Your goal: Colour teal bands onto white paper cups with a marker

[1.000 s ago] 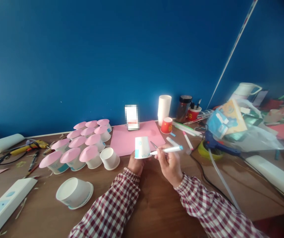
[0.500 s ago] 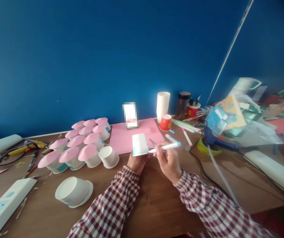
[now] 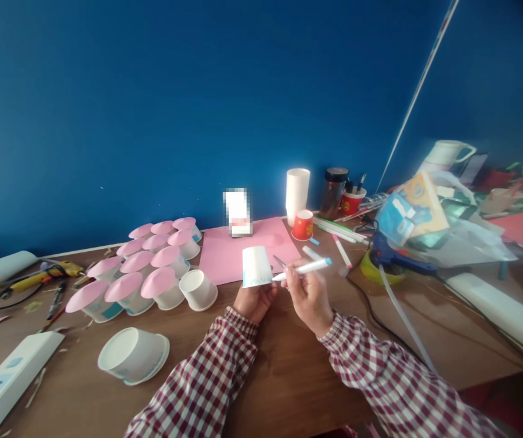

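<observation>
My left hand (image 3: 252, 300) grips a small white paper cup (image 3: 256, 266) held upside down, with a blue zigzag line near its rim. My right hand (image 3: 307, 295) pinches a white marker with a blue end (image 3: 303, 269), its tip touching the cup's lower right side. Both hands hover over the brown table (image 3: 270, 371), just in front of a pink paper sheet (image 3: 238, 252). Checked red and white sleeves cover both arms.
Several pink-topped upturned cups (image 3: 142, 274) cluster at the left, beside a plain white cup (image 3: 198, 289) and a bigger white bowl (image 3: 132, 355). A power strip (image 3: 0, 389) lies front left. A stack of white cups (image 3: 297, 191), a red cup (image 3: 302, 225), loose pens (image 3: 341, 234), a blue glue gun (image 3: 396, 258) and plastic bags (image 3: 444, 231) sit right.
The cup has turned in my left hand so the blue patch on its side has gone out of sight, while the marker tip stays on it. My view shifted slightly.
</observation>
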`<act>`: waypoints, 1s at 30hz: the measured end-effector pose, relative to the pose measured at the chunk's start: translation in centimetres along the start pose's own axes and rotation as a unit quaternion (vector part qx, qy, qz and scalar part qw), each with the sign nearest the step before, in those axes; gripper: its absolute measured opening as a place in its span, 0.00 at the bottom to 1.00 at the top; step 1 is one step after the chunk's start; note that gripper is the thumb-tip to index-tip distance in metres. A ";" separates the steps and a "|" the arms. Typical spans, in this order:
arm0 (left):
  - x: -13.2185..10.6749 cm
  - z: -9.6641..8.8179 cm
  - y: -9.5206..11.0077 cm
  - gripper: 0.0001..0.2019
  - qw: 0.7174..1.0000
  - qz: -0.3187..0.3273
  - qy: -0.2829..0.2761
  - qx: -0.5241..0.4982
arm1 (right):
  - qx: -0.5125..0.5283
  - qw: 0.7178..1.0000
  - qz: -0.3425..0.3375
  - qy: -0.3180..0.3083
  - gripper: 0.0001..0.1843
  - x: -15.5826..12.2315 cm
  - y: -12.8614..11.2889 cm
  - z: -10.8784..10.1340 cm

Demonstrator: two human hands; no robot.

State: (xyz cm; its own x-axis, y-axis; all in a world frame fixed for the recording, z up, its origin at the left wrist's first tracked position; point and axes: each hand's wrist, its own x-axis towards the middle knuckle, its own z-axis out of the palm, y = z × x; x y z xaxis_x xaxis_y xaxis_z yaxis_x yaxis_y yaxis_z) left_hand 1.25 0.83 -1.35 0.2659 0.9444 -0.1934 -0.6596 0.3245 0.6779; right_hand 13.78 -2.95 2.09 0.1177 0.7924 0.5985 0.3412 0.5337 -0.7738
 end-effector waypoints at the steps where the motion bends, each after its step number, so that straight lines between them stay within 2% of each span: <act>1: -0.1 0.1 0.0 0.13 1.000 -0.004 -0.002 0.001 | 0.000 1.000 0.000 0.003 0.10 0.0 0.0 0.0; 9: -0.1 0.3 0.0 0.10 0.999 -0.012 0.014 -0.033 | 0.000 1.000 0.002 -0.002 0.11 0.1 0.0 0.0; 15: -0.2 0.5 -0.1 0.09 1.000 -0.009 0.002 -0.025 | -0.009 1.000 0.002 0.010 0.11 0.1 0.1 0.1; 24: -0.2 0.1 0.0 0.09 0.998 -0.040 0.001 -0.038 | 0.049 0.995 0.034 0.078 0.15 0.3 0.1 -0.1; 28: -0.1 -0.2 0.2 0.11 0.998 -0.047 -0.019 -0.022 | 0.089 0.993 0.048 0.062 0.11 0.3 0.5 0.1; 30: -0.1 -0.3 0.3 0.12 0.999 -0.035 -0.030 -0.002 | 0.075 0.995 0.044 0.050 0.11 0.4 0.7 0.2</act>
State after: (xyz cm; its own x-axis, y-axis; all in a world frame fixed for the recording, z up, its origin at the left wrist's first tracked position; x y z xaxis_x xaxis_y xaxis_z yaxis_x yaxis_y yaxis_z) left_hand 0.83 0.84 -1.34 0.3532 0.9144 -0.1976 -0.6409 0.3904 0.6610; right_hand 13.91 -2.21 1.69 0.2350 0.8085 0.5396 0.1828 0.5085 -0.8415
